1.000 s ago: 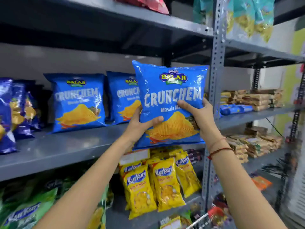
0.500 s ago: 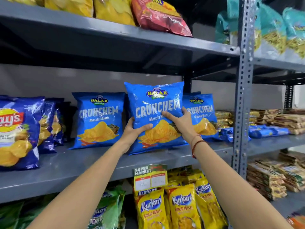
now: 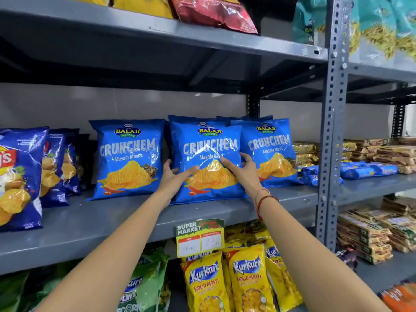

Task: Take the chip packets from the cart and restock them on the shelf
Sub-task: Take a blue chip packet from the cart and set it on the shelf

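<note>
The left hand (image 3: 173, 175) and right hand (image 3: 244, 173) grip the middle Crunchem bag (image 3: 209, 145) by its side edges as it stands upright on the shelf (image 3: 90, 226). Beyond the left hand, a narrow gap separates it from the left bag (image 3: 128, 158). Beyond the right hand, the right bag (image 3: 270, 152) crowds against it.

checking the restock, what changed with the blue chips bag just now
The middle Crunchem bag, held off the shelf a second ago, went back and down and now stands on it between the left Crunchem bag and right Crunchem bag. Left hand and right hand still hold its sides. Neighbours stayed put.
</note>
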Demonstrator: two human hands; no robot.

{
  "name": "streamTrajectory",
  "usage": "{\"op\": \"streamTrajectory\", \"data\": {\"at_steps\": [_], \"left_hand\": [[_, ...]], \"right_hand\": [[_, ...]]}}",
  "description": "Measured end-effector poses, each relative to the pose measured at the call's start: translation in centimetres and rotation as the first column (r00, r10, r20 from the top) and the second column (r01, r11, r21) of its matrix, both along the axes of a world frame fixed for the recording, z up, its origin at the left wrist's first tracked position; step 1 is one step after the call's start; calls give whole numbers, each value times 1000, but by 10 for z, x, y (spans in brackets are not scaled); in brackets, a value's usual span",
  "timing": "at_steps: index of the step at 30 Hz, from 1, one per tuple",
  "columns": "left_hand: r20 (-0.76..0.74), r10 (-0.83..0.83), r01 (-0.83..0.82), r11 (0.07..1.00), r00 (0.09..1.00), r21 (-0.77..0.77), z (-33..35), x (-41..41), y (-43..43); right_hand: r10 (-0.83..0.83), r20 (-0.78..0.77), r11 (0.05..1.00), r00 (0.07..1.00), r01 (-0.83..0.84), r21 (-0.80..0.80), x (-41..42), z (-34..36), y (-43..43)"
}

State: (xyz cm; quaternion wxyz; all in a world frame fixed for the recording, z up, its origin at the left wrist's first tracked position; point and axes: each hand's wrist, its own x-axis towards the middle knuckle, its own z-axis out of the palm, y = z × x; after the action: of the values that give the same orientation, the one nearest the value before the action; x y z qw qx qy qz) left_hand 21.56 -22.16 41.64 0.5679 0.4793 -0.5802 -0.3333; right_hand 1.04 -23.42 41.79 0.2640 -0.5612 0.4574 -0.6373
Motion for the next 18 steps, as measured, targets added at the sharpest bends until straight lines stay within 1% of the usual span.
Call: {"op": "streamTrajectory", "data": {"at_steps": [2, 5, 8, 10, 13, 15, 18], "left_hand": [[19, 94, -90, 987, 995, -130, 1, -2, 7], [51, 229, -199, 919, 972, -340, 6, -14, 27], [79, 284, -205, 834, 956, -513, 8, -35, 50], [109, 254, -142, 793, 961, -593, 4, -55, 66], [185, 161, -7, 773, 969, -634, -12, -91, 82], [227, 73, 87, 778, 971, -622, -31, -119, 90], [268, -89, 227, 810, 959, -541, -71, -161, 101]], "right_hand": [[-2, 7, 1000, 1000, 2, -20, -7, -4, 10], [-50, 58, 997, 997, 54, -57, -21, -7, 31], [-87, 123, 992, 989, 98, -85, -35, -12, 62], [-103, 159, 987, 982, 120, -103, -45, -18, 82], [-171, 196, 976, 966, 193, -102, -63, -35, 113], [-230, 224, 965, 947, 252, -71, -78, -52, 132], [-331, 193, 941, 924, 337, -1, -105, -90, 159]]}}
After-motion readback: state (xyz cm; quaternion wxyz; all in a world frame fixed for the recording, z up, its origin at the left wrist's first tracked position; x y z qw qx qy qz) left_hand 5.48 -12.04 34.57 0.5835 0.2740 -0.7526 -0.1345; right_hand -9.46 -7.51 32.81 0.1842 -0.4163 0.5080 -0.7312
